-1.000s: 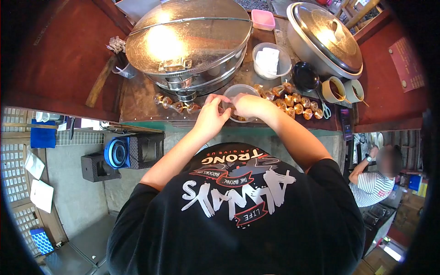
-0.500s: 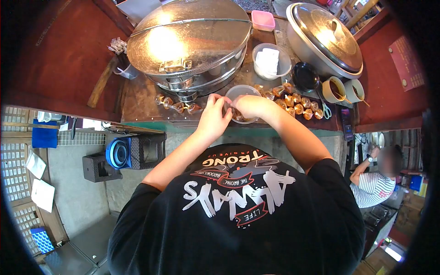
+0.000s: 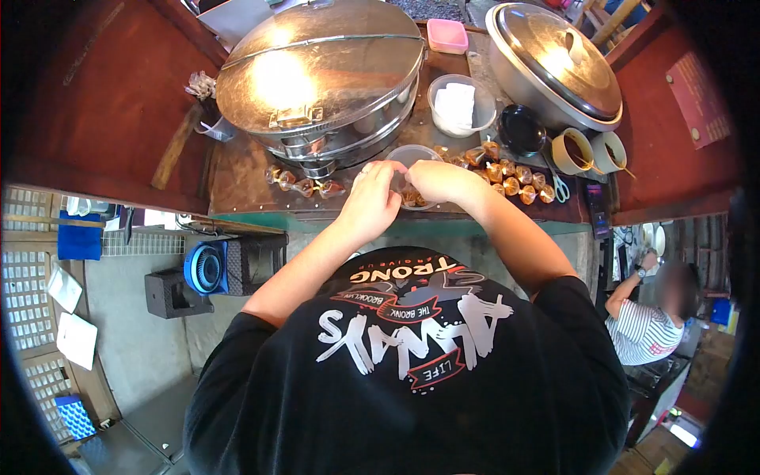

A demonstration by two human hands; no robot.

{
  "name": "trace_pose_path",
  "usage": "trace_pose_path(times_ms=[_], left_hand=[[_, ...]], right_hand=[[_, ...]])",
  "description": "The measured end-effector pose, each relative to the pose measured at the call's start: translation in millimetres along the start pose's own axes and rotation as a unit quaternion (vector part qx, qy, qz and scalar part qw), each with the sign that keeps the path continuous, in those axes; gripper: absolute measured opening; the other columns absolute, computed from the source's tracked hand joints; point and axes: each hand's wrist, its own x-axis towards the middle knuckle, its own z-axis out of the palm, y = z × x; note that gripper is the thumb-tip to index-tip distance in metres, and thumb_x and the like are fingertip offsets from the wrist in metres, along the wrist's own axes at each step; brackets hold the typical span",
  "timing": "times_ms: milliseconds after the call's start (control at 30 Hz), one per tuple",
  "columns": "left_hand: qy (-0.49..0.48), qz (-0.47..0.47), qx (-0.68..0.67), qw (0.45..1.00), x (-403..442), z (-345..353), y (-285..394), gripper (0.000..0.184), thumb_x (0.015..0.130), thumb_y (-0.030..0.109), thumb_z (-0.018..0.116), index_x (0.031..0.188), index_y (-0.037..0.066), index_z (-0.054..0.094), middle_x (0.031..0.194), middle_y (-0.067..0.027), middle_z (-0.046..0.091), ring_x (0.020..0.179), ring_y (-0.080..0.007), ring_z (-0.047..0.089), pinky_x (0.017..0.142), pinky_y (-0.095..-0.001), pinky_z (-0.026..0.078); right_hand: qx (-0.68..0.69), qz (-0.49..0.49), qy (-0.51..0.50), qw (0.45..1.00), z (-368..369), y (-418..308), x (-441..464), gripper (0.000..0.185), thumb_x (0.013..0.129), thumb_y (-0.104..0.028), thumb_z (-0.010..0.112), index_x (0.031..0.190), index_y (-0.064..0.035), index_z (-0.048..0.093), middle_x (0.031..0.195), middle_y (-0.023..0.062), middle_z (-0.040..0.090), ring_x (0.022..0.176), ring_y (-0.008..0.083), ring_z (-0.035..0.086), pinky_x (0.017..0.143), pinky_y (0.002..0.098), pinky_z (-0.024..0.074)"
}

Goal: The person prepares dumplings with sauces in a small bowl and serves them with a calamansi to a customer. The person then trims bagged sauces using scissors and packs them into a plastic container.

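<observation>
Both hands work close together over a round clear plastic tub (image 3: 415, 153) at the counter's near edge. My left hand (image 3: 370, 198) has its fingers bent and pinched at the tub's left side. From the right, my right hand (image 3: 443, 184) meets it with fingers curled in a pinch. Whatever lies between the fingertips is too small and hidden to name. Brown contents show inside the tub below the hands. Small tied bags of brown sauce (image 3: 511, 186) lie in rows just right of the tub, and several more tied bags (image 3: 303, 187) lie to the left.
A large lidded steel pot (image 3: 340, 79) stands behind my hands, a second lidded pot (image 3: 507, 71) at back right. Nearby are a tub with white contents (image 3: 443, 119), a black bowl (image 3: 522, 131), two sauce cups (image 3: 571, 152), scissors (image 3: 560, 187) and a phone (image 3: 598, 212). A person (image 3: 645, 317) stands at right.
The view has shifted slightly. My left hand has rolled a little so more of its back shows, while both hands stay pinched over the tub.
</observation>
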Motion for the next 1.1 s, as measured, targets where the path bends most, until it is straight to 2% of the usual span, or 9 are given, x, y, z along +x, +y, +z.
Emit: trace_pose_path(times_ms=[233, 333, 533, 667, 767, 867, 967, 1067, 1100], left_hand=[[-0.018, 0.001, 0.017, 1.000, 7.4, -2.9, 9.7, 0.038, 0.071, -0.003, 0.051, 0.108, 0.003, 0.052, 0.110, -0.0152, 0.055, 0.110, -0.0330, 0.048, 0.095, -0.0405, 0.038], [0.024, -0.023, -0.002, 0.999, 10.2, -4.8, 5.2, 0.033, 0.072, -0.002, 0.052, 0.105, 0.003, 0.053, 0.108, -0.0147, 0.055, 0.109, -0.0324, 0.049, 0.094, -0.0398, 0.039], [0.005, 0.049, 0.030, 0.998, 13.4, -1.7, 0.4, 0.025, 0.072, -0.004, 0.053, 0.096, 0.002, 0.054, 0.095, -0.0144, 0.058, 0.099, -0.0330, 0.053, 0.087, -0.0400, 0.043], [-0.060, -0.027, 0.027, 0.997, 25.3, 9.4, -1.1, 0.021, 0.072, -0.008, 0.048, 0.092, 0.000, 0.048, 0.081, -0.0191, 0.059, 0.084, -0.0384, 0.059, 0.074, -0.0445, 0.046], [-0.092, -0.061, -0.016, 0.994, 35.4, 11.0, -3.6, 0.025, 0.072, -0.010, 0.045, 0.096, -0.002, 0.048, 0.085, -0.0218, 0.061, 0.089, -0.0394, 0.060, 0.076, -0.0445, 0.047], [-0.129, -0.099, -0.043, 0.986, 40.9, 14.6, -3.1, 0.031, 0.074, -0.010, 0.043, 0.103, -0.003, 0.051, 0.092, -0.0238, 0.062, 0.094, -0.0395, 0.060, 0.082, -0.0445, 0.046], [-0.232, -0.085, 0.040, 0.968, 48.4, 13.6, 0.7, 0.033, 0.077, -0.002, 0.045, 0.109, -0.003, 0.054, 0.098, -0.0246, 0.062, 0.095, -0.0391, 0.060, 0.086, -0.0437, 0.046], [-0.340, -0.108, 0.014, 0.934, 57.7, 6.3, 14.7, 0.033, 0.084, 0.013, 0.047, 0.111, -0.003, 0.056, 0.104, -0.0244, 0.062, 0.098, -0.0389, 0.059, 0.087, -0.0443, 0.044], [-0.370, -0.095, 0.001, 0.924, 60.2, 7.6, 15.5, 0.034, 0.085, 0.018, 0.047, 0.110, -0.003, 0.057, 0.104, -0.0244, 0.062, 0.099, -0.0388, 0.059, 0.087, -0.0441, 0.044]], right_hand=[[-0.007, 0.001, 0.029, 1.000, 1.3, 2.8, -1.1, 0.019, 0.078, -0.007, 0.055, 0.089, -0.0023, 0.069, 0.086, 0.0211, 0.066, 0.081, 0.0344, 0.066, 0.073, 0.0418, 0.0521], [-0.018, -0.025, 0.041, 0.999, 11.4, 8.2, 4.6, 0.017, 0.077, -0.007, 0.056, 0.086, -0.0019, 0.069, 0.086, 0.0215, 0.066, 0.081, 0.0348, 0.066, 0.073, 0.0416, 0.0523], [-0.021, -0.020, 0.040, 0.999, 12.1, 11.8, 5.0, 0.016, 0.075, -0.005, 0.056, 0.084, 0.0013, 0.068, 0.086, 0.0212, 0.066, 0.082, 0.0345, 0.066, 0.074, 0.0409, 0.0526], [-0.046, -0.009, -0.003, 0.999, 1.2, 5.0, -3.4, 0.016, 0.075, -0.004, 0.056, 0.083, 0.0038, 0.068, 0.086, 0.0221, 0.066, 0.082, 0.0341, 0.066, 0.073, 0.0406, 0.0527], [-0.067, 0.032, -0.011, 0.997, 11.6, 6.3, -3.2, 0.016, 0.075, -0.005, 0.057, 0.082, 0.0038, 0.068, 0.086, 0.0226, 0.066, 0.081, 0.0342, 0.066, 0.073, 0.0410, 0.0528], [-0.063, 0.006, -0.023, 0.998, 9.6, 7.9, -9.7, 0.017, 0.076, -0.006, 0.056, 0.082, 0.0037, 0.068, 0.088, 0.0224, 0.066, 0.081, 0.0342, 0.066, 0.073, 0.0417, 0.0529], [-0.069, -0.001, -0.016, 0.997, 3.9, 7.2, -21.5, 0.018, 0.077, -0.007, 0.054, 0.084, 0.0039, 0.067, 0.086, 0.0222, 0.066, 0.081, 0.0342, 0.066, 0.072, 0.0422, 0.0527], [-0.029, -0.017, 0.021, 0.999, -9.2, 10.1, -39.9, 0.020, 0.076, -0.007, 0.052, 0.086, 0.0021, 0.067, 0.085, 0.0209, 0.066, 0.082, 0.0327, 0.066, 0.072, 0.0408, 0.0521], [0.039, -0.019, 0.076, 0.996, -13.1, 17.9, -46.0, 0.020, 0.075, -0.004, 0.052, 0.088, 0.0018, 0.066, 0.086, 0.0204, 0.066, 0.083, 0.0328, 0.066, 0.075, 0.0403, 0.0516]])
